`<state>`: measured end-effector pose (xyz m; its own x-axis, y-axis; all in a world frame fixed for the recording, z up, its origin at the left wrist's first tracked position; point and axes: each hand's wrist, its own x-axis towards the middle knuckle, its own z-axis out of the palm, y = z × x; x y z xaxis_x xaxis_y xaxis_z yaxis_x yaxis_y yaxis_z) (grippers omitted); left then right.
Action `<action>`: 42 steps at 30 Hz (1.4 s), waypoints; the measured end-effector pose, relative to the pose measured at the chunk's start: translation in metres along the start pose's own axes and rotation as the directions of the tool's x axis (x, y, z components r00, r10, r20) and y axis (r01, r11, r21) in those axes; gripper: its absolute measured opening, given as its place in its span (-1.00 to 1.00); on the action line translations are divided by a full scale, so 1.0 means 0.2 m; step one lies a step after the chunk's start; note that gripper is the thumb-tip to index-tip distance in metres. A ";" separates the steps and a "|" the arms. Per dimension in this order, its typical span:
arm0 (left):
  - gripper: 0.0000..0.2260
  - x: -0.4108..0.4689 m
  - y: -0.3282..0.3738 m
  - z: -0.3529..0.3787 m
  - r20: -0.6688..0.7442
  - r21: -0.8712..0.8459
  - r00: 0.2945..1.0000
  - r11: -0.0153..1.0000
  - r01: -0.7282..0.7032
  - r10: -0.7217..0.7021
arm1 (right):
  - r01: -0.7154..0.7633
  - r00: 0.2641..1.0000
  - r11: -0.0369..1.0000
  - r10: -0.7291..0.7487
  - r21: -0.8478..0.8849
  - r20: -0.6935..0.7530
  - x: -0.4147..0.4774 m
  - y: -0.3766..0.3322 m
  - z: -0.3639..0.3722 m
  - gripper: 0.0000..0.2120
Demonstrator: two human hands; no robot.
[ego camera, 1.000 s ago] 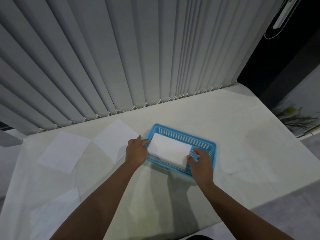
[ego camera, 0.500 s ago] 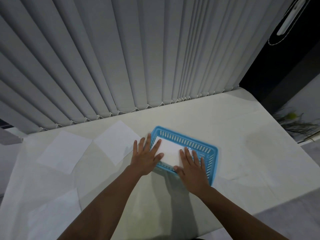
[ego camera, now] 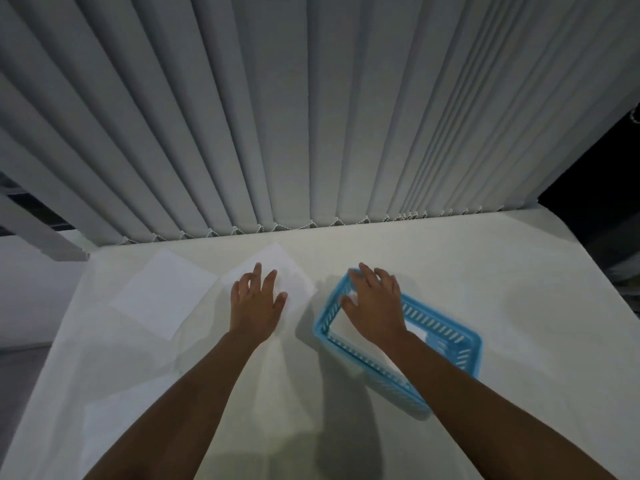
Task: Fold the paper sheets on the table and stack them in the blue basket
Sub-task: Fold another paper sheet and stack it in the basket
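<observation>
The blue basket (ego camera: 464, 344) stands on the white table, right of centre, with folded white paper (ego camera: 343, 329) inside it. My right hand (ego camera: 375, 303) hovers over the basket's left half with fingers spread and nothing in it. My left hand (ego camera: 256, 301) lies open, fingers apart, on the near part of a flat white sheet (ego camera: 277, 268) just left of the basket. A second flat sheet (ego camera: 164, 292) lies further left. A third sheet (ego camera: 104, 427) lies near the table's front left.
Grey vertical blinds (ego camera: 311, 116) hang along the table's far edge. The table's left edge (ego camera: 52, 341) drops to a grey floor. A dark opening (ego camera: 606, 202) lies past the table's right side.
My left hand has left the basket and moved left onto the nearest flat sheet. My right hand has shifted toward the basket's left end. The view has swung left.
</observation>
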<state>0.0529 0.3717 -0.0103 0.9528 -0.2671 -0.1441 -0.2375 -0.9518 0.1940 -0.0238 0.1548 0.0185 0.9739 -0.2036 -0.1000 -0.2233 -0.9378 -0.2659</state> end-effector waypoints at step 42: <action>-0.67 0.03 -0.26 0.00 0.213 -0.522 0.977 0.842 0.136 -0.025 | 0.496 0.822 0.848 -0.387 -0.189 0.418 0.51 -0.30 0.12 -0.70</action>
<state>0.0712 0.4202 -0.0217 0.8964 -0.2689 -0.3524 0.0281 -0.7590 0.6505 0.0883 0.1973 0.0005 0.8704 0.3134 -0.3796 0.3008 -0.9491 -0.0938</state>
